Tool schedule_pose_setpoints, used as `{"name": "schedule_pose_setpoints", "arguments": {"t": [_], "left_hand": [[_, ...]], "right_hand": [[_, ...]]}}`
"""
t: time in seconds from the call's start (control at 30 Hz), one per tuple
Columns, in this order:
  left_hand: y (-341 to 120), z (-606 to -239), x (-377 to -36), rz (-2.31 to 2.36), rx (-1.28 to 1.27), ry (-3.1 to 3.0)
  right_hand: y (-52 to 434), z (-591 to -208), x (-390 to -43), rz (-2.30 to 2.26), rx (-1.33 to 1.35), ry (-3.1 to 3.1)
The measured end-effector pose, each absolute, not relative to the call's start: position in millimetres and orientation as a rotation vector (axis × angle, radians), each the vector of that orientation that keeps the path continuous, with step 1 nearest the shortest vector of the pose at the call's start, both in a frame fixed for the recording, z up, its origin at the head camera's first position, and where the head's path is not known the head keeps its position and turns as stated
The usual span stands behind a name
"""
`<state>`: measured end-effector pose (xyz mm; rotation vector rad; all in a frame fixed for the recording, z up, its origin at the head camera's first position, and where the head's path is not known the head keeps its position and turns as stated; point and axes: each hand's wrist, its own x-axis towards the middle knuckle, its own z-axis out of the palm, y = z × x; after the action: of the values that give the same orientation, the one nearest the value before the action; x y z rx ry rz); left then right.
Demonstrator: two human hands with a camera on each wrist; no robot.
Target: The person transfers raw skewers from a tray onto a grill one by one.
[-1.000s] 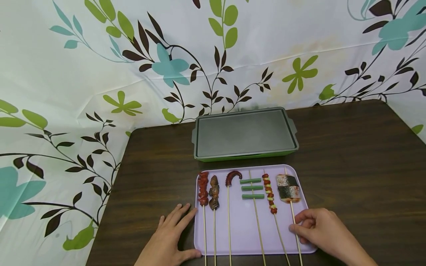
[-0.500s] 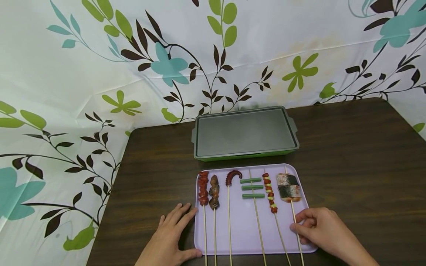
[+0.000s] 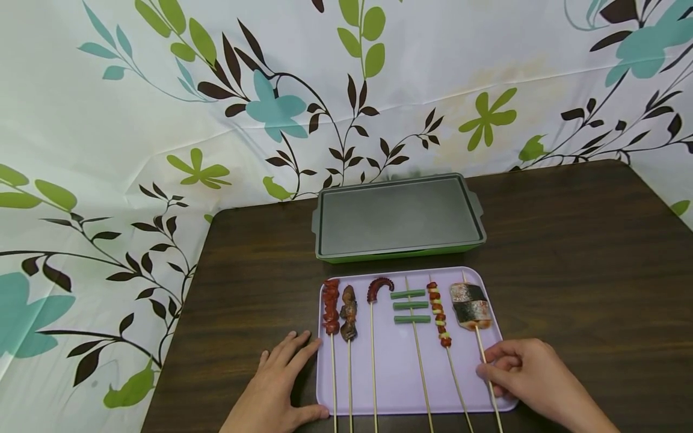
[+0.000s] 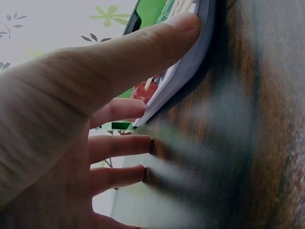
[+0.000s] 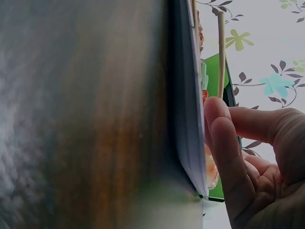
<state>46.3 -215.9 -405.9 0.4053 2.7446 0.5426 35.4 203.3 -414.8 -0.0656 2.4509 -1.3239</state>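
Observation:
A lilac tray holds several skewers side by side. At its right end lies the skewer of fish pieces with dark skin. My right hand pinches that skewer's wooden stick between thumb and index finger, over the tray's right edge. Spread fingers of my left hand lie at the tray's left side, the thumb at its front left corner. Nearest to this hand is a skewer of red meat chunks, beside one of browned meat.
A grey griddle plate on a green base stands behind the tray. Also on the tray are a tentacle skewer, a green bean skewer and a red-and-green skewer. Behind the dark wooden table hangs a leaf-patterned cloth.
My right hand has shifted slightly to the right, swinging the lower end of the fish skewer's stick with it. The left hand has stayed in place.

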Motion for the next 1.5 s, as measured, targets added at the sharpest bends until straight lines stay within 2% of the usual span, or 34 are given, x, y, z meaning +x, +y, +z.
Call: {"name": "schedule_pose_setpoints", "arguments": {"t": [0.4, 0.6, 0.8, 1.03, 1.5], "left_hand": [[-217.1, -406.5, 46.4, 0.553, 0.443, 2.762], [-216.0, -405.2, 45.7, 0.544, 0.43, 2.751], [-215.7, -404.3, 45.4, 0.542, 0.436, 2.75], [-216.0, -404.4, 45.7, 0.537, 0.449, 2.759], [-216.0, -404.1, 45.2, 0.558, 0.452, 2.743]], "right_hand": [[213.3, -402.8, 44.8, -1.397, -0.217, 2.34], [217.2, -391.2, 36.0, -1.424, -0.287, 2.462], [219.1, -373.9, 10.1, -1.471, -0.313, 2.55], [218.1, -354.4, -36.7, -1.491, -0.23, 2.552], [212.3, -347.4, -103.5, -1.46, -0.136, 2.489]]}}
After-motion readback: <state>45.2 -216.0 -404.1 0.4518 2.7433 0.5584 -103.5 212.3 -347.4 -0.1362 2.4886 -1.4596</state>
